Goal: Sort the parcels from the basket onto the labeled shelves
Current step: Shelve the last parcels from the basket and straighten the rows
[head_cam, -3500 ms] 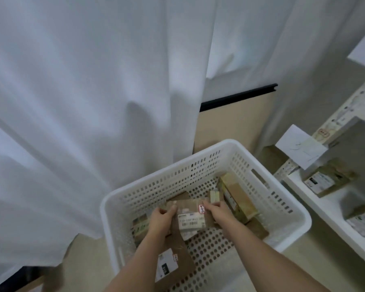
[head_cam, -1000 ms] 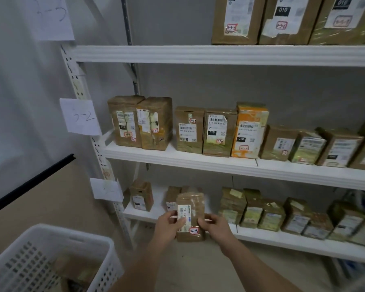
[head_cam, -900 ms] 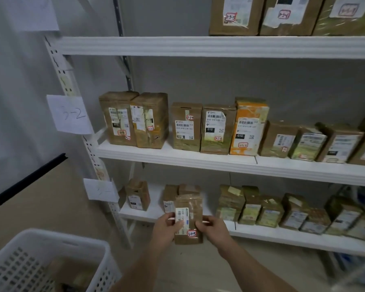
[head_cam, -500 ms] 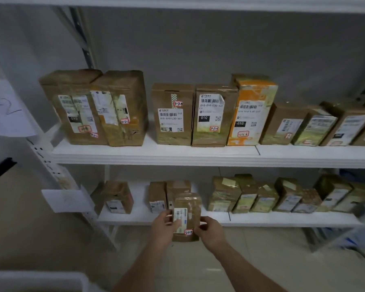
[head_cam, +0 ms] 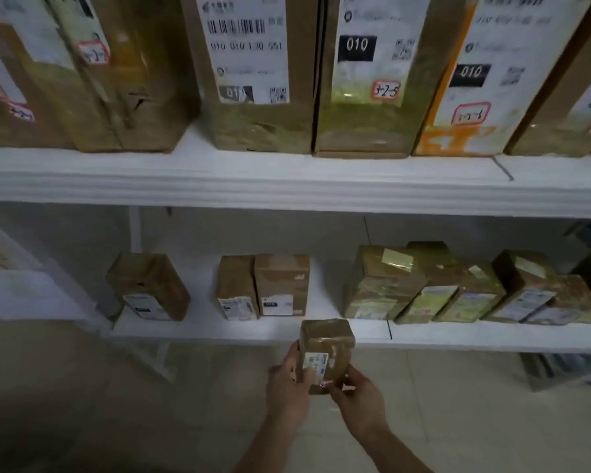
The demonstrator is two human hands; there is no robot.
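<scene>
The parcel (head_cam: 325, 355) sits gripped between your left hand (head_cam: 289, 387) and right hand (head_cam: 359, 397), just before the lower shelf (head_cam: 198, 327). You seem mid-placement; next, slide it upright into the gap beside the two brown boxes (head_cam: 265, 285).

Two hands, left (head_cam: 287, 387) and right (head_cam: 362, 401), gripped one small taped parcel (head_cam: 326, 353); three brown boxes stood beyond it to the left (head_cam: 151, 288); two white shelves (head_cam: 287, 179) rose above; upper row cropped, uncounted.
</scene>
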